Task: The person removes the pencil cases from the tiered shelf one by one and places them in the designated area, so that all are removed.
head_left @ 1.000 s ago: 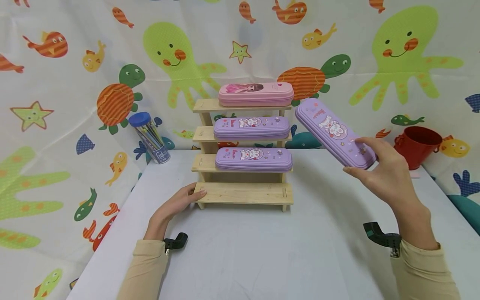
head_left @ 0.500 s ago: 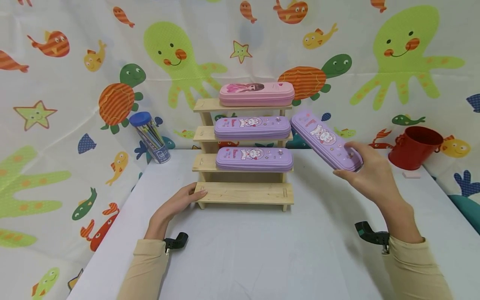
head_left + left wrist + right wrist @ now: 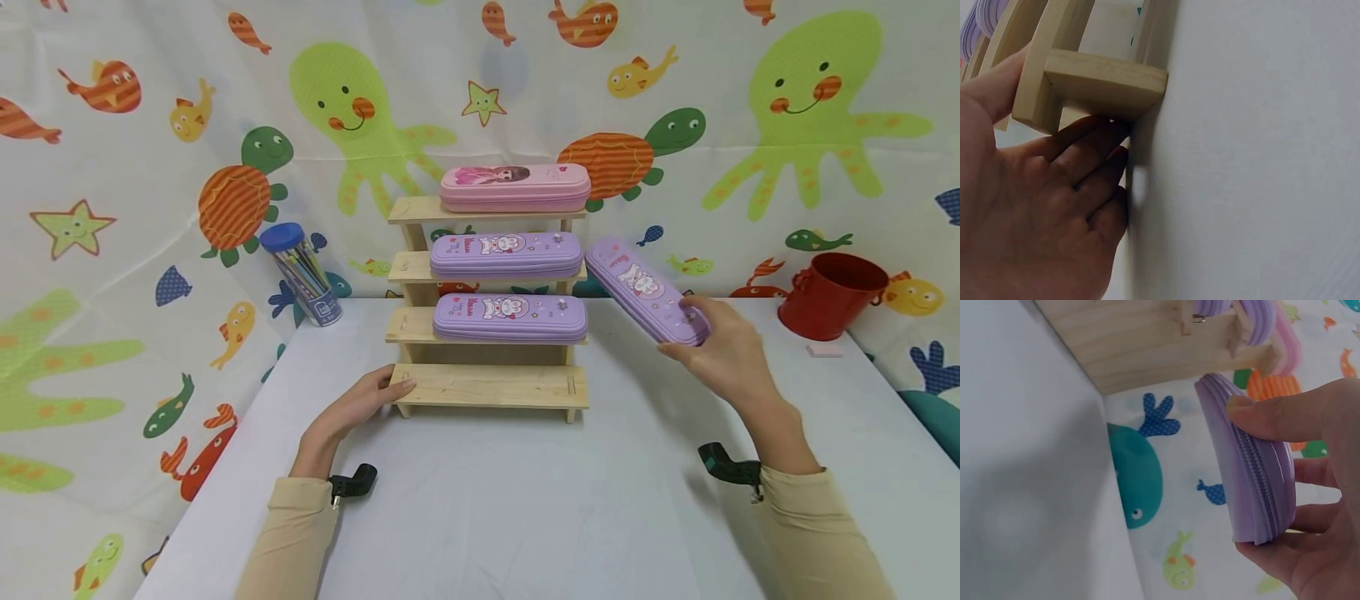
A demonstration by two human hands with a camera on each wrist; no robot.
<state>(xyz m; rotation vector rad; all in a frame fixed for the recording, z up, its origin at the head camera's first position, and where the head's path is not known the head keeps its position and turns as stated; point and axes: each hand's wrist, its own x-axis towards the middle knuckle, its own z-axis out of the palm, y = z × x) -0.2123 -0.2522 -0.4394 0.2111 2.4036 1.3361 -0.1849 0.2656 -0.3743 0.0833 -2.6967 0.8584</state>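
My right hand [image 3: 726, 354] grips the lower right end of a purple pencil case [image 3: 637, 283], printed with a white cartoon character. The case is tilted, raised over the table just right of a stepped wooden stand [image 3: 483, 387]. In the right wrist view the thumb presses one side of the case [image 3: 1250, 478], across from the fingers, and a zipper shows. My left hand [image 3: 356, 408] holds the left end of the stand's lowest step, thumb on top; the left wrist view shows its fingers [image 3: 1088, 156] under the board. Steps above carry a pink pencil case [image 3: 517, 187] and two purple pencil cases [image 3: 506, 254].
A blue-lidded tube of pencils [image 3: 302, 275] leans at the back left of the white table [image 3: 525, 517]. At the back right stand a tilted red bucket [image 3: 828, 300] and a small pale pink block [image 3: 825, 351]. A patterned cloth [image 3: 502, 83] hangs behind.
My right hand has brought the purple pencil case leftward and slightly down, closer to the stand's right side. The left hand stays in place on the lowest step.
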